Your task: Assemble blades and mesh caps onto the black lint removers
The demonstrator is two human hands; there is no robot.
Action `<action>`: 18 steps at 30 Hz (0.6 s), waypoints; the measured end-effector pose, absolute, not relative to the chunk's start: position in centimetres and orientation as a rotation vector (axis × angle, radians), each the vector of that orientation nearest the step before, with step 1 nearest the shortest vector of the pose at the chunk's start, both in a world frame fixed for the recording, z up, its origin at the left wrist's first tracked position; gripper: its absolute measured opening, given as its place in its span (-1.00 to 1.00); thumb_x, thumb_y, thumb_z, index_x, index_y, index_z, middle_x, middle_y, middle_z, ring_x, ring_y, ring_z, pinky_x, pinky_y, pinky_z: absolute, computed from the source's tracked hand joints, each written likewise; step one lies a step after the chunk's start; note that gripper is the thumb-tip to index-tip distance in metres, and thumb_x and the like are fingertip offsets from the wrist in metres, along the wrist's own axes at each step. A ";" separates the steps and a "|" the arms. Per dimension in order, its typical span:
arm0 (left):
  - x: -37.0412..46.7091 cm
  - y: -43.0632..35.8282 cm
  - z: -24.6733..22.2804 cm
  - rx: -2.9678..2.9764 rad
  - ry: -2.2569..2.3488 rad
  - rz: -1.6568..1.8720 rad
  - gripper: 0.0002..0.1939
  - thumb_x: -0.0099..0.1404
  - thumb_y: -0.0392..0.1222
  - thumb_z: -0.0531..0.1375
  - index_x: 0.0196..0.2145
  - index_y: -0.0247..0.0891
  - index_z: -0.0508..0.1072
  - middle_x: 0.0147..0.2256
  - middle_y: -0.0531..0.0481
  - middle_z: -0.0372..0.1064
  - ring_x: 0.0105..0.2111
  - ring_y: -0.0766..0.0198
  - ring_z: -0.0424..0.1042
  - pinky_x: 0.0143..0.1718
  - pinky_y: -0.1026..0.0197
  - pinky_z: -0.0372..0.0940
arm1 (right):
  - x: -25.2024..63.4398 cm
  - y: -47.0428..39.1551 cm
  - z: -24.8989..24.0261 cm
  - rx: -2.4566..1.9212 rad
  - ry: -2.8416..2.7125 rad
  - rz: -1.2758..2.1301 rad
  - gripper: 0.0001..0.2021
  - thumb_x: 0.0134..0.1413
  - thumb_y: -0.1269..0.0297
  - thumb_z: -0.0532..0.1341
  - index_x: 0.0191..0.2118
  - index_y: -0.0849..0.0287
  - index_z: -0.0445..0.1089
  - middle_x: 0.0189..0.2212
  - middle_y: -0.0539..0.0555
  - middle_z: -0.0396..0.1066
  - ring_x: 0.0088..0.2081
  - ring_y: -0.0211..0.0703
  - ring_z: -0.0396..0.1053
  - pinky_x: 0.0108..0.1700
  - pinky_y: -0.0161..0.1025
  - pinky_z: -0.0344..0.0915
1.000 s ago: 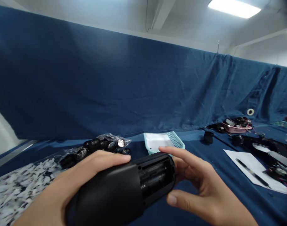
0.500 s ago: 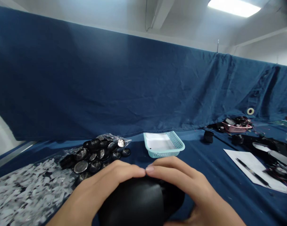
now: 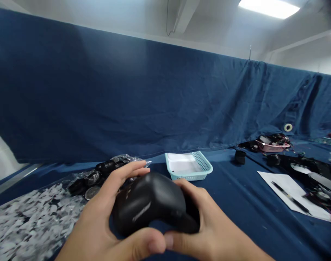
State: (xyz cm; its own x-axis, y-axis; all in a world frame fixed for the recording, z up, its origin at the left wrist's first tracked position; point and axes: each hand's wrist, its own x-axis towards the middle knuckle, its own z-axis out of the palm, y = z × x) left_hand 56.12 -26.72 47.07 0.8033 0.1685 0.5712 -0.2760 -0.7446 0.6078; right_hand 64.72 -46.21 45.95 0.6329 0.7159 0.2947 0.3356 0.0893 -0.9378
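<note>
Both my hands hold up a black curved plastic housing [image 3: 157, 197] with pale lettering on its front, too blurred to read. The housing is arched, with a hollow along its underside. My left hand [image 3: 100, 214] wraps round its left end, fingers reaching over the far side and thumb below. Around the narrower right end curl the fingers of my right hand [image 3: 209, 221], its thumb underneath too. The two thumb tips nearly meet under the arch. Behind my left hand lie several round black caps [image 3: 93, 178] in clear plastic, partly hidden by that hand.
Many small white pieces [image 3: 32, 224] fill a clear bag at left. A light blue basket [image 3: 209, 168] holding white paper stands ahead. At right lie a sheet of paper [image 3: 276, 181], a pen [image 3: 290, 198], black parts and a pink basket [image 3: 274, 148]. A blue curtain [image 3: 154, 94] rises behind.
The housing has been raised and turned, so its lettering and hollow underside now show. My left hand's fingers have shifted to its left end, and both thumbs now show below.
</note>
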 end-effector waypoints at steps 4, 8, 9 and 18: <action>56.5 -26.9 47.5 2.327 -0.105 0.798 -0.24 0.08 0.11 0.29 0.21 0.04 0.16 -0.10 -0.01 0.49 -0.22 0.07 0.55 -0.36 0.22 0.51 | 66.8 -45.7 44.2 -1.101 -0.702 0.816 -0.67 -0.08 0.22 0.36 -0.17 0.22 0.38 -0.47 -0.05 0.27 -0.61 -0.43 0.12 -0.66 -0.48 0.13; 56.9 -27.5 47.4 2.423 -0.010 0.930 -0.32 0.16 0.10 0.24 0.21 0.03 0.17 -0.02 -0.02 0.44 -0.13 0.04 0.51 -0.16 0.08 0.48 | 67.5 -45.2 42.8 -0.809 -0.584 1.141 -0.69 0.03 0.12 0.25 -0.18 0.25 0.35 -0.50 -0.01 0.29 -0.68 -0.45 0.08 -0.75 -0.50 0.07; 57.0 -27.5 47.4 2.462 0.009 0.974 -0.33 0.17 0.11 0.23 0.21 0.02 0.18 0.03 -0.03 0.40 -0.08 0.02 0.48 -0.09 0.03 0.44 | 67.4 -45.1 42.7 -0.778 -0.561 1.193 -0.68 0.05 0.10 0.22 -0.18 0.25 0.34 -0.50 -0.01 0.30 -0.69 -0.45 0.07 -0.76 -0.50 0.07; 57.2 -26.8 47.3 2.590 0.077 1.029 -0.42 0.21 0.19 0.17 0.14 -0.01 0.26 0.01 -0.04 0.38 -0.23 0.08 0.52 -0.27 0.12 0.45 | 65.8 -44.9 43.1 -1.085 -0.582 0.808 -0.69 0.11 0.05 0.24 -0.19 0.17 0.26 -0.45 -0.04 0.30 -0.66 -0.46 0.11 -0.71 -0.52 0.01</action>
